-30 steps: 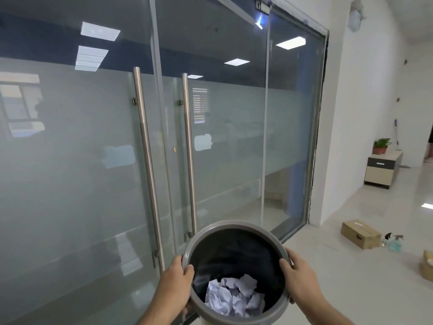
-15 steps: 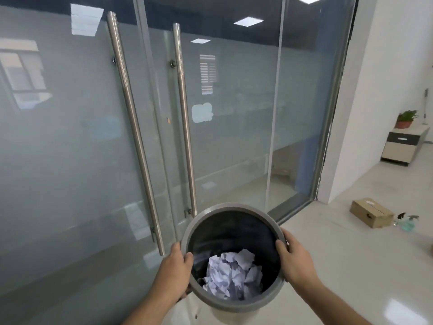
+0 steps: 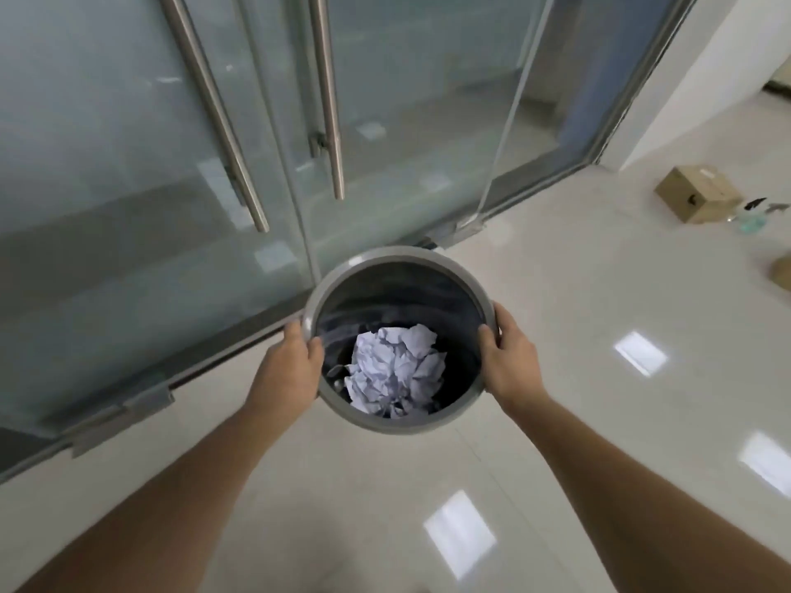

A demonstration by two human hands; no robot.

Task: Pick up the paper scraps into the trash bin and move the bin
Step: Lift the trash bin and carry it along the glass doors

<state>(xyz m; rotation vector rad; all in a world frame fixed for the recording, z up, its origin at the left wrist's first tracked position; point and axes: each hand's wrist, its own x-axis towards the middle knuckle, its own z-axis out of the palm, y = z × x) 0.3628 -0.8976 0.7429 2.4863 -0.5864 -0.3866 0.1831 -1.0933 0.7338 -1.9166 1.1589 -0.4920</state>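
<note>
between both hands, fingers clamped on its rim, a grey trash bin holds crumpled white paper scraps.

Glass doors with two steel pull handles stand ahead. A cardboard box sits on the glossy floor, a spray bottle just beside it.

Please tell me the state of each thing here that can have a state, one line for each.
Trash bin: open top, held at the rim by both hands.
Paper scraps: crumpled, inside the bin.
Left hand: gripping the rim.
Right hand: gripping the rim.
Glass doors: shut.
Cardboard box: closed, on the floor.
</note>
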